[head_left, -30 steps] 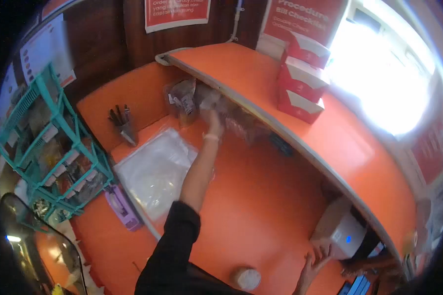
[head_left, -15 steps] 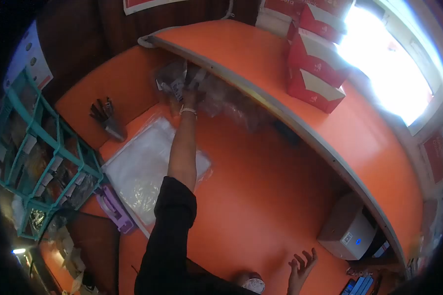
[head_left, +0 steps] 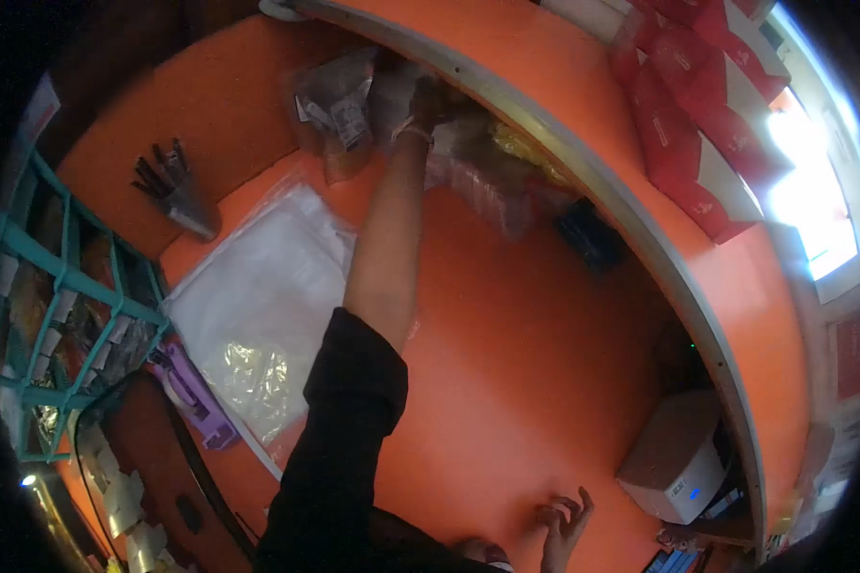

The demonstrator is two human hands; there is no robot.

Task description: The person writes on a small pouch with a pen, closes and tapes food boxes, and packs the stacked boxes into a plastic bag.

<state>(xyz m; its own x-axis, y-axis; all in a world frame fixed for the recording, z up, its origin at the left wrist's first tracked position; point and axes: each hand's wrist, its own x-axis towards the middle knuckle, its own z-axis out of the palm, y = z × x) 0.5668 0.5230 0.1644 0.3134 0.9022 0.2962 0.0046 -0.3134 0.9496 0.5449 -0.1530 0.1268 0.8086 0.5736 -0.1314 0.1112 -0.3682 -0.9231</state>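
My left hand [head_left: 432,105] reaches into the shadow under the raised orange shelf, among clear plastic packets [head_left: 483,186]. Its fingers are too dark to make out, and a pale bracelet circles the wrist. Just left of it stands a clear bag with a printed label [head_left: 339,110]. Low in the view, my right hand [head_left: 566,530] hovers by the orange desk [head_left: 487,382], fingers curved and apart, with nothing in them. A stack of clear plastic sheets or bags [head_left: 268,277] lies left of my left forearm.
A pen holder [head_left: 189,208], a purple tape dispenser [head_left: 196,396] and teal racks [head_left: 86,286] stand at left. Red boxes [head_left: 678,143] are stacked on the shelf [head_left: 545,67]. Under it sit a dark blue item [head_left: 588,234] and a whitish printer-like box [head_left: 674,458].
My left hand has moved right along the packets, away from the labelled bag. My right hand has shifted slightly left and down. The camera view has also shifted.
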